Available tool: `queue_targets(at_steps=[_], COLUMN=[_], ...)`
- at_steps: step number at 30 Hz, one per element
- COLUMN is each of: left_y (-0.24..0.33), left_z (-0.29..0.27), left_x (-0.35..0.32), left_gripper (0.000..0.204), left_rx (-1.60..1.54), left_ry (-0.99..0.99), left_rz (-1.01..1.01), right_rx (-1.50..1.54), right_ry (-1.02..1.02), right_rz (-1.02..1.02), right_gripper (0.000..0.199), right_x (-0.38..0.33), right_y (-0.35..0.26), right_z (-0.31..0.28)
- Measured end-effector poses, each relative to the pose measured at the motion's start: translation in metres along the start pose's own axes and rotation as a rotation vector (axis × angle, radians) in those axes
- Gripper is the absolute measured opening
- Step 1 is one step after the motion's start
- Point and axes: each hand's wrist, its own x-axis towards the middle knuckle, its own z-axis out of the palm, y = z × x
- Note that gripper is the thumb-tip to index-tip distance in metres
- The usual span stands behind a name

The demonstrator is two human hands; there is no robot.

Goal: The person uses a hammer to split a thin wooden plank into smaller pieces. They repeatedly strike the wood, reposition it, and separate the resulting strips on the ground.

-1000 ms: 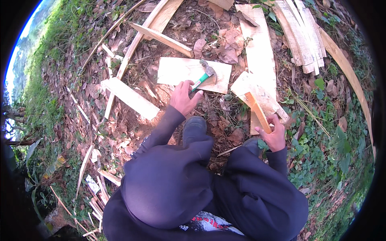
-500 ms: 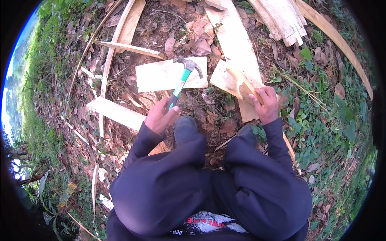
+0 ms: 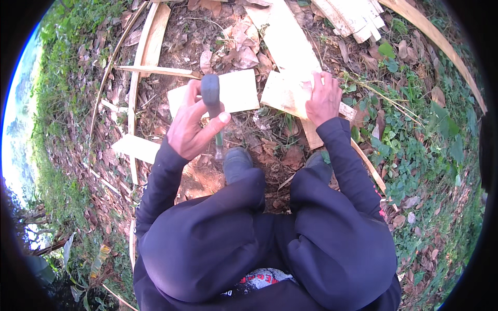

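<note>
My left hand (image 3: pixel 192 127) is closed around a claw hammer (image 3: pixel 210 92). Its dark grip points up toward me, and its head hangs low beside my left boot (image 3: pixel 237 161). My right hand (image 3: pixel 324 101) rests over a short pale board (image 3: pixel 282 96) with its fingers bent inward. Whatever lies within those fingers is lost in glare and behind the hand. Under the short board runs a long plank (image 3: pixel 290 41), its near end showing below. Another pale board (image 3: pixel 238 89) lies flat beyond my left hand, partly covered by it.
Long thin strips (image 3: pixel 136 98) and a short board (image 3: pixel 136 148) lie at the left. Several stacked planks (image 3: pixel 350 18) are at the far right, beside a curved strip (image 3: pixel 436 46). Dry leaves (image 3: pixel 244 44) cover the soil; green plants (image 3: pixel 415 129) grow at the right.
The hammer has swung from head-up to head-down in my left hand. My right hand has moved forward and left over the short board; the wooden stick it held no longer shows clearly.
</note>
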Motion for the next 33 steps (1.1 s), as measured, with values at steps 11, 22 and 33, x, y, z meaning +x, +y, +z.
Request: queue_targets(at_steps=[11,22,33], left_y=[0.019,0.01,0.017], left_z=[0.042,0.056,0.035], left_x=[0.107,0.147,0.145], left_gripper=[0.017,0.027,0.062], left_rx=[-1.459,-1.521,-0.966], left_ry=[0.315,0.046,-0.281], left_rz=[-0.191,-0.11,0.106], right_rx=[-0.061,-0.016,0.02], right_ry=[-0.141,-0.18,-0.272], right_rz=[0.131,0.082,0.027], right_gripper=[0.03,0.031,0.032], right_x=[-0.001,0.003,0.003], right_y=[0.005,0.008,0.002], right_z=[0.017,0.016,0.0])
